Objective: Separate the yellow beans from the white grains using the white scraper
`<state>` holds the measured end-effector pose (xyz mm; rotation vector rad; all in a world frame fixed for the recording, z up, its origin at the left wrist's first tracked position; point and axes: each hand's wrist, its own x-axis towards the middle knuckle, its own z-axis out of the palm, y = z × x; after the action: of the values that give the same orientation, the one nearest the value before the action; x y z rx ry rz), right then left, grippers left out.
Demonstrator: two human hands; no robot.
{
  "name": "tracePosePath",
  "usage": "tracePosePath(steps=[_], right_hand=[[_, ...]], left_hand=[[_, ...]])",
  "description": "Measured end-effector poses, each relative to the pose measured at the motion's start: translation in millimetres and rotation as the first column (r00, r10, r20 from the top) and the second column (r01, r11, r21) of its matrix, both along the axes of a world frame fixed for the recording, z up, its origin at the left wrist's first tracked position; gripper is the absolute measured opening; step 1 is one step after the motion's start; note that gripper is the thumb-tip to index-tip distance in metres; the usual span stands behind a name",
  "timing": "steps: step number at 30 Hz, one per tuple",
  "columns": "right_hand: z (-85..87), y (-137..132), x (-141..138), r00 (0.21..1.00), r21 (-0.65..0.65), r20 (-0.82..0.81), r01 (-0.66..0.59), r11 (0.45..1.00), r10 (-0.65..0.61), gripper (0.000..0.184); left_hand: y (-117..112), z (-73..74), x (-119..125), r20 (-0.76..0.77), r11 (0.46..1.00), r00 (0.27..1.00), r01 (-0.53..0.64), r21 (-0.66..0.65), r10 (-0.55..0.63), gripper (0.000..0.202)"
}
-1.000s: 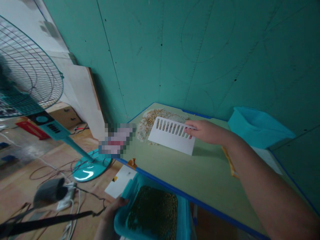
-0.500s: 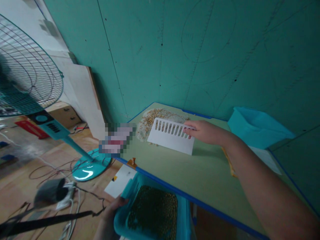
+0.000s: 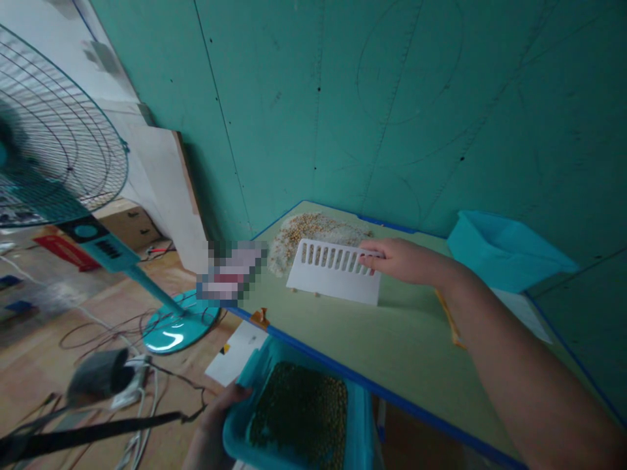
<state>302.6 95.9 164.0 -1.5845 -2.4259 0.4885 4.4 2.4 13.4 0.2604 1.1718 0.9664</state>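
My right hand (image 3: 402, 260) grips the right end of a white slotted plastic board (image 3: 333, 277), which stands on its long edge on the green table (image 3: 372, 339), in front of a heap of pale grains and beans (image 3: 306, 230) at the far left corner. A few grains lie under the board's lower edge. My left hand (image 3: 215, 418) holds the left rim of a blue plastic basin (image 3: 240, 424), filled with dark green beans (image 3: 301, 414), just below the table's near edge.
A second blue basin (image 3: 504, 251) sits at the table's far right by the green wall. A standing fan (image 3: 53, 170) with a blue base (image 3: 176, 326) stands on the wooden floor at left, among cables. A yellow strip (image 3: 448, 320) lies on the table beside my right forearm.
The board has slid a little toward me and to the left, tilting flatter, uncovering more of the grain heap behind it. My left hand and the basin stay put.
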Motion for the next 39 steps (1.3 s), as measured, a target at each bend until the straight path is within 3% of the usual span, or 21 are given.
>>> tracePosePath(steps=[9, 16, 23, 27, 30, 35, 39], right_hand=[[13.5, -14.6, -3.3, 0.997, -0.149, -0.002, -0.074, 0.986, 0.075, 0.024], [20.2, -23.8, -8.2, 0.99, -0.233, 0.037, -0.125, 0.964, 0.137, 0.023], [20.4, -23.2, -7.8, 0.985, -0.269, 0.026, -0.159, 0.95, 0.172, 0.022], [19.6, -22.2, -6.5, 0.987, -0.306, 0.005, -0.153, 0.94, 0.162, 0.021], [17.3, -20.4, -5.5, 0.987, -0.378, -0.041, -0.159, 0.912, 0.155, 0.02], [12.3, -18.5, -10.1, 0.988, -0.54, -0.08, -0.156, 0.827, 0.134, 0.019], [10.3, -19.4, -17.8, 0.982, -0.57, -0.121, -0.187, 0.8, 0.143, 0.018]], left_hand=[[0.8, 0.2, -0.9, -0.023, 0.999, 0.999, -0.031, 0.039, 0.032, 0.022], [-1.7, 12.1, 7.2, 0.092, 0.995, 0.994, -0.06, 0.074, 0.054, 0.03], [-4.3, 26.8, 10.7, -0.015, 0.99, 0.999, -0.05, 0.133, 0.052, 0.026], [-5.0, 23.3, 7.2, -0.09, 0.999, 0.996, 0.009, 0.035, -0.005, 0.028], [-7.1, 16.5, 10.0, -0.055, 0.999, 0.997, 0.053, -0.012, -0.053, 0.029], [-12.1, 8.5, 25.3, 0.133, 0.998, 0.99, 0.044, 0.052, -0.05, 0.042], [-12.6, 10.3, 30.6, 0.156, 0.998, 0.986, 0.047, 0.042, -0.053, 0.046]])
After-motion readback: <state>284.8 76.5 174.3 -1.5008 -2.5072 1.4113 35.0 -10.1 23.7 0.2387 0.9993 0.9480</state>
